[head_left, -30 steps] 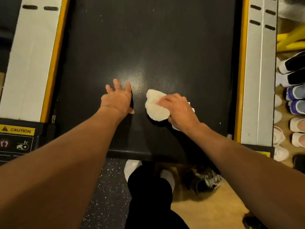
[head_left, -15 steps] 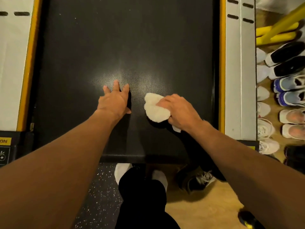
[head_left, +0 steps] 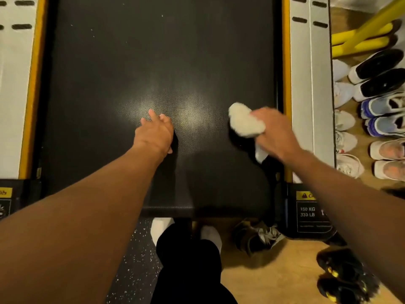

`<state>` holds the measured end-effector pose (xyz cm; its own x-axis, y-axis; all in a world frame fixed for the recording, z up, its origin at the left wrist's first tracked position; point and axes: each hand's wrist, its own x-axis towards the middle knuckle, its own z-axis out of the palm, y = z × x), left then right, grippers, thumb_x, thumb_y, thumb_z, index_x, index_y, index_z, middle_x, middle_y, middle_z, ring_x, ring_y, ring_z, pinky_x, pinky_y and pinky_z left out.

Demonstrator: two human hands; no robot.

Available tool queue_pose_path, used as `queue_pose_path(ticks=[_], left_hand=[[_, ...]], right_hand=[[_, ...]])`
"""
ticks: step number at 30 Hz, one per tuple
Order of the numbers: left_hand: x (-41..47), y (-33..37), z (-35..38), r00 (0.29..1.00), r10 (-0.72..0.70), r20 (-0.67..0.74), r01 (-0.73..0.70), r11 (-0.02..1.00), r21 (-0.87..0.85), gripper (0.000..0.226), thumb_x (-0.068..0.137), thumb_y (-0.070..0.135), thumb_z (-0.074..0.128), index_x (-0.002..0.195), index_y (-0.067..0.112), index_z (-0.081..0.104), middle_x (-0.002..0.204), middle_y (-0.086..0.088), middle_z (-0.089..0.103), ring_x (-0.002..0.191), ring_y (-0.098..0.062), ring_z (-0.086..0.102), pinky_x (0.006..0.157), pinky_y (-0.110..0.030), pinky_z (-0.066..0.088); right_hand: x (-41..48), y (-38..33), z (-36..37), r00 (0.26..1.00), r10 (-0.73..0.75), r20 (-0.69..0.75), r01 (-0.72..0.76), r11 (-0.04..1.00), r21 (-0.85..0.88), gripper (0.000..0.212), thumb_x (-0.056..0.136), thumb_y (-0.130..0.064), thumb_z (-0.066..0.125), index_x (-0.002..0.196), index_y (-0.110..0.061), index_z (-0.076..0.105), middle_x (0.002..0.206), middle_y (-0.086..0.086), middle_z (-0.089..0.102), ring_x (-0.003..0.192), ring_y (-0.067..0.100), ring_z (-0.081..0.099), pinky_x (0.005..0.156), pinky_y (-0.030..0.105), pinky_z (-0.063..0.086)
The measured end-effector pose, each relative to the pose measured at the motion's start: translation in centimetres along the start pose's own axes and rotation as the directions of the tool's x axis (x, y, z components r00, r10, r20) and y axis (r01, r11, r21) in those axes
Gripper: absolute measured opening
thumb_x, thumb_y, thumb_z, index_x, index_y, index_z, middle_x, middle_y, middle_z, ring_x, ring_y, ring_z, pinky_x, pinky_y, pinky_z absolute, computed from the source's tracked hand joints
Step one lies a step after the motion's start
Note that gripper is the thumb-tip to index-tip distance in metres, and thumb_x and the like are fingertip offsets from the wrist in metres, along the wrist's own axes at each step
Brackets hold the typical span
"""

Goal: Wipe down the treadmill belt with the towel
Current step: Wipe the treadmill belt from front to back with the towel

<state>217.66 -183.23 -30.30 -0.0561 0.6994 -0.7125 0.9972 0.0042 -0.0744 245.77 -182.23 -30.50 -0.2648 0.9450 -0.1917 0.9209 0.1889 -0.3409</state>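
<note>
The right hand (head_left: 274,132) grips the bunched towel (head_left: 245,121) and presses it on the belt (head_left: 153,51), close to the belt's right edge and just short of the yellow strip (head_left: 286,84). The left hand (head_left: 155,132) lies flat near the belt's middle, fingers straight (a brace, probably). The belt runs lengthwise away from the person, so nearly all its width lies left of the towel; the next stroke likely goes that way.

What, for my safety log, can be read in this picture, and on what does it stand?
"150 KG": black right end cap.
"330 LB": same cap, beneath.
"CA": yellow label above them, rest hidden behind the arm.
Fine print lower on the cap and the left yellow label: too blurred to read.
</note>
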Motion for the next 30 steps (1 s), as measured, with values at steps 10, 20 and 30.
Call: queue_pose_path(ticks=[10,20,30], left_hand=[[-0.4,-0.7,0.2,0.999,0.03,-0.009,-0.031,0.998,-0.047,0.098,0.083,0.027,0.075,0.153,0.012,0.008,0.16,-0.02,-0.002,0.145,-0.041,0.016,0.108,-0.056,0.035],[-2.9,-2.8,1.4,0.993,0.115,-0.011,-0.115,0.99,-0.078,0.08,0.085,0.026,0.072,0.15,0.021,0.026,0.16,-0.012,0.01,0.144,-0.035,0.023,0.106,-0.055,0.038],[-5.2,-5.3,3.9,0.975,-0.009,-0.221,-0.068,0.938,-0.339,0.049,0.091,0.024,0.062,0.137,0.016,0.046,0.139,-0.011,0.043,0.125,-0.036,0.046,0.098,-0.053,0.045]], right_hand=[[-7.9,-5.1,3.3,0.947,-0.197,0.255,0.151,0.97,0.188,0.041,0.066,-0.002,0.071,0.106,-0.012,0.068,0.101,0.009,0.065,0.091,0.031,0.06,0.076,0.027,0.039],[-12.7,-10.2,5.1,0.817,-0.318,0.481,0.198,0.938,0.284,0.037,0.074,-0.01,0.067,0.11,-0.019,0.066,0.109,0.004,0.058,0.097,0.023,0.049,0.084,0.039,0.045],[1.3,-13.0,6.1,0.998,0.069,-0.005,-0.069,0.996,0.054,0.039,0.075,-0.002,0.057,0.113,-0.012,0.063,0.111,0.016,0.058,0.101,0.039,0.055,0.081,0.04,0.043]])
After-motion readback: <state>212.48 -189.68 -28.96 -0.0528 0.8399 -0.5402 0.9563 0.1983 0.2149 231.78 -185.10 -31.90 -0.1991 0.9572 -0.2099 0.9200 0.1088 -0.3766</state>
